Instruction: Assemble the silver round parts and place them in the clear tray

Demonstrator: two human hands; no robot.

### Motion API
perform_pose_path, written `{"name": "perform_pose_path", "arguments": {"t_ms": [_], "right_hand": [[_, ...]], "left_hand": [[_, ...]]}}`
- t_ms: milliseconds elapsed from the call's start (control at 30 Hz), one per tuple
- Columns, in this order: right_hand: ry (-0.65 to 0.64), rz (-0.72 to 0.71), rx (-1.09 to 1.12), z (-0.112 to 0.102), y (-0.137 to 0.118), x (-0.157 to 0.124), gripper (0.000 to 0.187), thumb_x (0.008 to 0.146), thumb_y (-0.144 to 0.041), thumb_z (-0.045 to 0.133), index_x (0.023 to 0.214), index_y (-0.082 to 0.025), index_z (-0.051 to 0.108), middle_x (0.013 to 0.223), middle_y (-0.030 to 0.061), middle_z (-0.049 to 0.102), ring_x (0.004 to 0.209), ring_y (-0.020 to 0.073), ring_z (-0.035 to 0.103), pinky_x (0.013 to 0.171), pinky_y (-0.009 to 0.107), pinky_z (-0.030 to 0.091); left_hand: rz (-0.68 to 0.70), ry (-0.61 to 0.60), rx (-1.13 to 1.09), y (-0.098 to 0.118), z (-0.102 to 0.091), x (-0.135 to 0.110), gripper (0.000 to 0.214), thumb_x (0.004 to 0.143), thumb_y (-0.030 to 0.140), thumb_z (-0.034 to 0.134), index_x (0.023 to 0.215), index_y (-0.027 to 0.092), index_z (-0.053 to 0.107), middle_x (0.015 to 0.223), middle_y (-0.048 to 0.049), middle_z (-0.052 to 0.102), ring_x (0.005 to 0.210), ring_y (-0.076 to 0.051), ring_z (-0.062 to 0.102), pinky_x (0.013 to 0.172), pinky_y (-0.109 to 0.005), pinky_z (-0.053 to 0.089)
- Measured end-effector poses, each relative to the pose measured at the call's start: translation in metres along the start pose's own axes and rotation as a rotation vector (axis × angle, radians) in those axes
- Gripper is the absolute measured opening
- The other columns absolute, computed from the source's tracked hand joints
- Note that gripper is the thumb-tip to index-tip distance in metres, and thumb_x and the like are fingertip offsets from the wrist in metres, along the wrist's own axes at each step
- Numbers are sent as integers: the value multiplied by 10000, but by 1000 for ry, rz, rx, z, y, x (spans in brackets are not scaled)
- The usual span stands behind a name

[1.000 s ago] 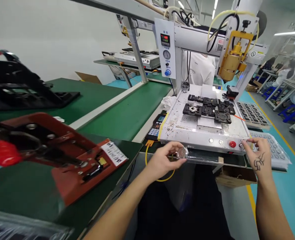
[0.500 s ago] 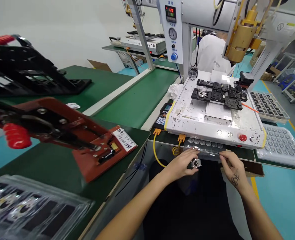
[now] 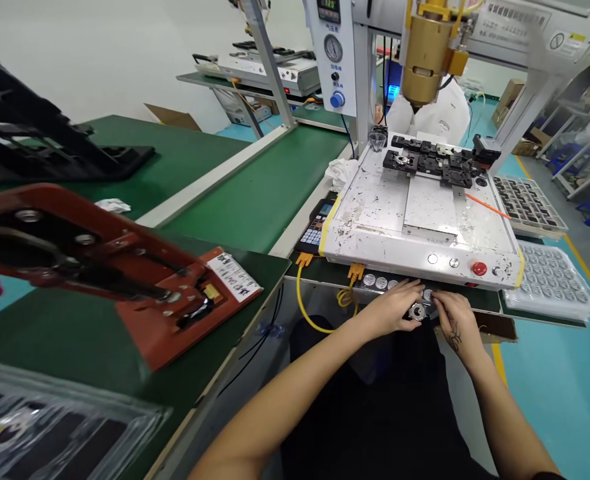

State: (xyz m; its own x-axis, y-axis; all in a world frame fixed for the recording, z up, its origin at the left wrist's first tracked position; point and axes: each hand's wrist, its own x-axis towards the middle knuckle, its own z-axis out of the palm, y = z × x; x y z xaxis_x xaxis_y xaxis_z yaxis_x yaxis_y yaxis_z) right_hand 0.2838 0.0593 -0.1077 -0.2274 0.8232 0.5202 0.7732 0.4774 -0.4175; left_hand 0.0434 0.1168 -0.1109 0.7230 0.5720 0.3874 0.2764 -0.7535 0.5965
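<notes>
My left hand (image 3: 392, 308) is closed on a small round silver watch case (image 3: 417, 311), pinched between thumb and fingers in front of the bench edge. Close beside it, my right hand (image 3: 457, 319) has its fingertips drawn together at a round whitish disc (image 3: 427, 294) in the front row. Whether those fingers grip the disc is hard to make out. Several more discs (image 3: 369, 280) of that row lie left of my hands, under the machine's front edge. On the white machine bed (image 3: 369, 230) stands a black fixture (image 3: 427, 163), with a silver ring-shaped part (image 3: 401, 160) at its left end.
A gold dispensing head (image 3: 427, 63) hangs above the fixture. A red-brown hand press (image 3: 185, 300) stands at left, behind a clear tray (image 3: 75, 427) of silver parts. Disc trays (image 3: 549, 283) are stacked at right. A yellow cable (image 3: 302, 303) loops below the bench edge.
My left hand has carried the watch case rightward, toward my right hand. My right fingertips have moved to the disc row. The gold head has shifted left along its beam; the view has turned slightly.
</notes>
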Motion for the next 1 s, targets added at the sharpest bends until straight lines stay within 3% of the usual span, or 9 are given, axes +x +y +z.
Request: {"name": "perform_pose_path", "arguments": {"t_ms": [133, 367, 500, 633, 800, 900, 1000], "right_hand": [[16, 21, -19, -5, 7, 2, 212, 1118, -263, 551, 1249, -251, 718, 1106, 93, 797, 1017, 276, 751, 948, 465, 573], [-119, -56, -76, -5, 16, 7, 286, 1094, -360, 621, 1325, -263, 760, 1082, 113, 749, 1016, 297, 690, 867, 442, 554], [-62, -108, -81, 7, 26, -3, 259, 1091, -291, 623, 1297, -253, 775, 1124, 122, 784, 1059, 296, 701, 905, 453, 553], [16, -161, -51, 20, 34, -20, 212, 1074, -202, 616, 1157, -249, 806, 1049, 106, 816, 952, 266, 739, 828, 432, 567], [29, -188, 7, 11, 24, -45, 173, 1039, -172, 645, 1111, -254, 780, 1003, 84, 816, 928, 250, 772, 846, 430, 603], [37, -159, 16, 0, 13, -51, 167, 1023, -137, 638, 1124, -242, 720, 1097, 110, 812, 1051, 274, 780, 908, 460, 605], [-10, -122, 19, -3, 8, -42, 145, 1037, -121, 576, 1103, -237, 632, 1370, 154, 752, 1346, 315, 691, 1077, 557, 560]], "left_hand": [[8, -24, -6, -5, 16, 4, 476, 836, 235, 880, 1251, 167, 658, 1565, -227, 619, 1550, -378, 513, 1316, -618, 384], [3, -15, -93, -3, 20, -5, 480, 851, 240, 861, 1280, 184, 655, 1608, -210, 587, 1569, -365, 490, 1333, -638, 349], [-31, -46, -158, -5, 17, -2, 462, 822, 237, 885, 1232, 195, 676, 1608, -204, 591, 1582, -368, 470, 1334, -652, 335], [-50, -96, -209, -6, 9, 1, 410, 786, 196, 899, 1140, 190, 692, 1590, -215, 606, 1582, -368, 469, 1343, -637, 319], [-69, -132, -243, -4, 3, 2, 382, 818, 224, 888, 1128, 198, 668, 1610, -210, 588, 1605, -357, 434, 1351, -629, 300], [-107, -83, -220, -2, 8, 4, 385, 826, 220, 880, 1133, 186, 651, 1609, -228, 581, 1606, -368, 430, 1351, -638, 290], [-134, -18, -186, -3, 13, 11, 405, 816, 195, 876, 1148, 187, 644, 1588, -225, 600, 1588, -379, 459, 1343, -648, 299]]}}
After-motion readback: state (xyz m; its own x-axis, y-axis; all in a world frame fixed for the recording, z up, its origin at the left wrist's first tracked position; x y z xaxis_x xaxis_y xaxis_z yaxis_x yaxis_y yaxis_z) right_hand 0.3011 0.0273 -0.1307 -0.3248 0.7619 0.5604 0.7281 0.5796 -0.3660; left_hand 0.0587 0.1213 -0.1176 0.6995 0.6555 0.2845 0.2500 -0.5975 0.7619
